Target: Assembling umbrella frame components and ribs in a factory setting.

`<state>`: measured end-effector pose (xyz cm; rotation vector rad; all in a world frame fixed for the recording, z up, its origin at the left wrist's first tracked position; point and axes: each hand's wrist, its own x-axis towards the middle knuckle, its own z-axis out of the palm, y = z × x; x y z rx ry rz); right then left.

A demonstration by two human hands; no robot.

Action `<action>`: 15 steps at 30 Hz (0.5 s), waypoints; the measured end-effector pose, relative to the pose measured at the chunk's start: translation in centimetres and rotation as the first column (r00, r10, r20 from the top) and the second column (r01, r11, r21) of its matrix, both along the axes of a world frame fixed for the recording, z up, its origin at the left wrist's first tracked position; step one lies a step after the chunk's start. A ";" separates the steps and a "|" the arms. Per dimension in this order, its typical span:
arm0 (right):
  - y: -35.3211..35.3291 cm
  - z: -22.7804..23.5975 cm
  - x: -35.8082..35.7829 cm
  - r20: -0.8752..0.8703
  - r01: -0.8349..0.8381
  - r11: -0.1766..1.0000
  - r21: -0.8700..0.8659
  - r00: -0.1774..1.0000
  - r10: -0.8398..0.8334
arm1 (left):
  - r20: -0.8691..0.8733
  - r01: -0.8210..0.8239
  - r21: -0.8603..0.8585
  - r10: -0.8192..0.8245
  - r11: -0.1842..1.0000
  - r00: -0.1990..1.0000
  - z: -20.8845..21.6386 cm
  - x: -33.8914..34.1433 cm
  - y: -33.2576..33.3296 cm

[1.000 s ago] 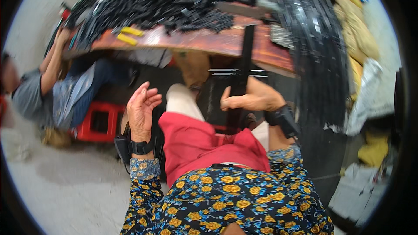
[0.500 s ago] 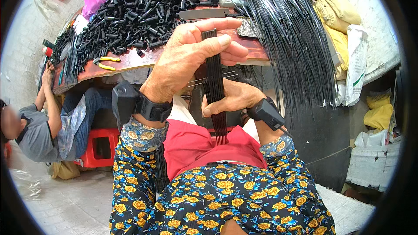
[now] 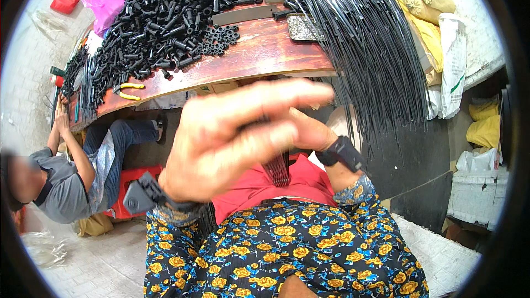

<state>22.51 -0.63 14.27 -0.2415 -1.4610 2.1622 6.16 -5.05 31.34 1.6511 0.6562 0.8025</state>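
My left hand [image 3: 212, 146] is smeared by motion in front of my lap, its fingers stretched out with a gap between them. Behind it is my right hand [image 3: 313, 131], partly covered, closed around a bundle of thin black rods [image 3: 277, 170]. The bundle's looped lower ends show over the red cloth [image 3: 243, 190] on my lap. Its upper part is hidden by my left hand, so I cannot tell whether that hand touches it.
A reddish wooden table [image 3: 265, 49] bears a heap of black tubular parts [image 3: 171, 22], yellow-handled pliers [image 3: 130, 91], a tray of small pieces [image 3: 303, 27] and long black rods [image 3: 381, 55] overhanging its edge. A co-worker [image 3: 66, 176] sits at the left. Yellow sacks [image 3: 425, 22] lie at right.
My left hand has come down and nearer, away from the bundle's upper end, and now covers most of it. The view has shifted, showing more of the table's front.
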 end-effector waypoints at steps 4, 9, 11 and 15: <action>-2.0 -1.0 -0.6 0.142 0.271 0.962 -0.036 0.954 -0.263 | 0.041 0.391 0.315 -0.424 0.865 0.905 -1.3 -2.0 0.2; -1.4 -0.1 -0.4 0.201 0.178 0.974 -0.142 0.968 -0.148 | 0.689 -0.143 -0.444 0.440 0.884 0.576 -8.2 -5.8 -2.5; -1.0 -0.6 -0.2 0.211 0.169 0.971 -0.168 0.968 -0.132 | 0.623 -0.154 -0.579 0.555 0.801 0.551 -10.4 -6.6 -2.0; -0.9 -0.5 -0.6 0.209 0.118 0.977 -0.175 0.975 -0.080 | 0.156 -0.499 -0.575 0.686 0.648 0.710 -13.2 -4.3 -2.2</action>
